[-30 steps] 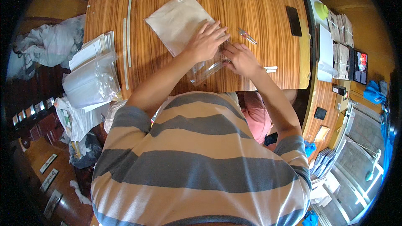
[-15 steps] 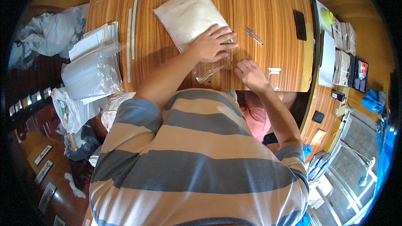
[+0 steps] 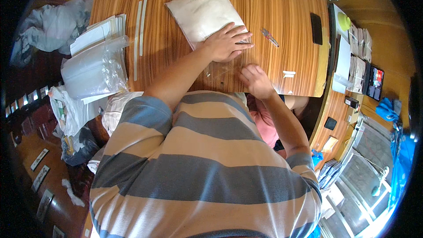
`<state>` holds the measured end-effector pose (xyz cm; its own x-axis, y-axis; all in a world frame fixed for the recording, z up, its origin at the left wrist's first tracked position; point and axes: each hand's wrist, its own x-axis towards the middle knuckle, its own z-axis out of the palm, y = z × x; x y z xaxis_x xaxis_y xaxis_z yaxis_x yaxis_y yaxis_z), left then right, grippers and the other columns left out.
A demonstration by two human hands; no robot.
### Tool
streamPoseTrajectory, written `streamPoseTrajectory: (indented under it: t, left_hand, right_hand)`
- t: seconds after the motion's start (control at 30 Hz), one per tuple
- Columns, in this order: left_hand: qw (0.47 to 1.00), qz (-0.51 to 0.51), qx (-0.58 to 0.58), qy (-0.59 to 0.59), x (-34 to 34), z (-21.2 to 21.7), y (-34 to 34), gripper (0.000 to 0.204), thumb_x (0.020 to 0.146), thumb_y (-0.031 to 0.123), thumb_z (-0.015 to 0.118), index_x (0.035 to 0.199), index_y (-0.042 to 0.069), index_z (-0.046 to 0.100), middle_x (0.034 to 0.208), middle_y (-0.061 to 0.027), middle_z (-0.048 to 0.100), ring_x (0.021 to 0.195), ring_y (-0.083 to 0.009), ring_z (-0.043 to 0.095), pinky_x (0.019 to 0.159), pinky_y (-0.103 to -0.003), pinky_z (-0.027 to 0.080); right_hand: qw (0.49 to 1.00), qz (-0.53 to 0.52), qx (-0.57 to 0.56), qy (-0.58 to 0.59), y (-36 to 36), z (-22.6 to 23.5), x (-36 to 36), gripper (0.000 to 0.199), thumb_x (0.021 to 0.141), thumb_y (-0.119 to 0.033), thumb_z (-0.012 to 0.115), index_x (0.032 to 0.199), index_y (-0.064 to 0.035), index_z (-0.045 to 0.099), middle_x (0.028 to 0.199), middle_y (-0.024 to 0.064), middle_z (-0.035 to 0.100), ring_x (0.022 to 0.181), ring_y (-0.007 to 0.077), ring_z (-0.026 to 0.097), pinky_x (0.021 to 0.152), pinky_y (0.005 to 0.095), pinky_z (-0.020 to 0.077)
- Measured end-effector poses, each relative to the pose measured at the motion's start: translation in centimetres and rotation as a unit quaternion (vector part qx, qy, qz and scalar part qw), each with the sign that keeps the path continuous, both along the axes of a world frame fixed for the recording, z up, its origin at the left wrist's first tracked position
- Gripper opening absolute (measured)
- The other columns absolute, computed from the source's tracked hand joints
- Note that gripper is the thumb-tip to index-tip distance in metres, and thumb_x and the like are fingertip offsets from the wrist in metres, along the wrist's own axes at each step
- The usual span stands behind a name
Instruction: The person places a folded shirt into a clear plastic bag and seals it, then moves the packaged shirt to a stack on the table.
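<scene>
The left hand [image 3: 224, 43] lies flat and spread, palm down, on the near corner of one white padded bag [image 3: 203, 12] in the upper middle of the frame; it holds nothing. The right hand [image 3: 255, 79] hovers just below it, near the centre, fingers loosely curled over the tabletop [image 3: 273, 0]; whether it pinches anything I cannot tell. Between and just under the two hands lies one small clear plastic sleeve [image 3: 220, 72], faint against the wood.

A second ago both hands were close together working on that clear sleeve; now the left has moved up onto the white bag and the right has drawn back, so the sleeve appears set down and attention seems to have shifted to the bag.

Just right of the left hand lies one small pen-like tool [image 3: 269, 37], further right one black phone [image 3: 316, 22]. At the left edge sit one stack of clear bags [image 3: 94, 68] and two long white strips [image 3: 142, 15].
</scene>
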<state>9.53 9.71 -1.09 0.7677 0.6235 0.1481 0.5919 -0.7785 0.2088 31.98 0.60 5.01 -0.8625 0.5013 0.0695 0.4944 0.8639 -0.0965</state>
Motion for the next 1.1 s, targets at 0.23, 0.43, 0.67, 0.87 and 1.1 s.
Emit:
streamPoseTrajectory:
  t: [0.23, 0.43, 0.67, 0.87, 1.1]
  left_hand:
    - [1.0, -0.006, -0.021, 0.0, -0.1, -0.2, 0.1, 0.051, 0.107, 0.04, 0.047, 0.157, 0.037, 0.046, 0.171, 0.0018, 0.031, 0.159, -0.0255, 0.022, 0.13, -0.058, 0.015]
    - [1.0, -0.009, -0.004, 0.0, 0.0, -0.2, 0.2, 0.051, 0.106, 0.04, 0.051, 0.157, 0.036, 0.049, 0.171, 0.0011, 0.032, 0.16, -0.025, 0.022, 0.13, -0.057, 0.015]
    - [1.0, -0.013, 0.002, -0.017, -0.1, -0.2, 0.1, 0.051, 0.106, 0.041, 0.051, 0.156, 0.036, 0.049, 0.17, -0.0005, 0.034, 0.159, -0.0257, 0.023, 0.129, -0.058, 0.017]
    - [1.0, -0.012, 0.022, 0.004, -0.1, -0.8, 0.2, 0.053, 0.105, 0.041, 0.05, 0.157, 0.036, 0.047, 0.17, 0.0004, 0.035, 0.158, -0.0267, 0.026, 0.129, -0.058, 0.017]
    - [0.999, -0.007, 0.034, 0.002, -0.1, -0.7, 0.1, 0.053, 0.104, 0.043, 0.053, 0.156, 0.036, 0.049, 0.169, 0.0003, 0.035, 0.157, -0.0264, 0.027, 0.128, -0.059, 0.019]
  right_hand:
    - [0.998, -0.046, -0.04, 0.017, 0.2, 2.0, -3.6, 0.023, 0.085, -0.02, 0.063, 0.102, -0.0059, 0.071, 0.104, 0.0068, 0.06, 0.106, 0.0267, 0.059, 0.097, 0.0403, 0.047]
    - [0.998, -0.019, -0.06, -0.002, 0.4, -0.8, -4.0, 0.024, 0.084, -0.018, 0.066, 0.103, -0.0059, 0.073, 0.096, 0.0063, 0.059, 0.099, 0.0258, 0.06, 0.089, 0.0381, 0.048]
    - [0.998, 0.003, -0.019, 0.052, -2.8, -1.2, -1.3, 0.033, 0.08, -0.018, 0.07, 0.11, -0.0067, 0.075, 0.108, 0.0068, 0.063, 0.109, 0.0269, 0.061, 0.095, 0.0401, 0.0494]
    - [0.981, -0.108, -0.05, 0.15, -2.1, 1.5, -6.7, 0.034, 0.073, -0.017, 0.076, 0.107, -0.0101, 0.076, 0.109, 0.0066, 0.064, 0.111, 0.03, 0.061, 0.1, 0.0439, 0.048]
    - [0.987, -0.095, -0.106, 0.077, -4.8, -1.7, -5.2, 0.03, 0.082, -0.021, 0.065, 0.106, -0.0076, 0.075, 0.11, 0.0103, 0.063, 0.116, 0.0313, 0.059, 0.106, 0.0468, 0.046]
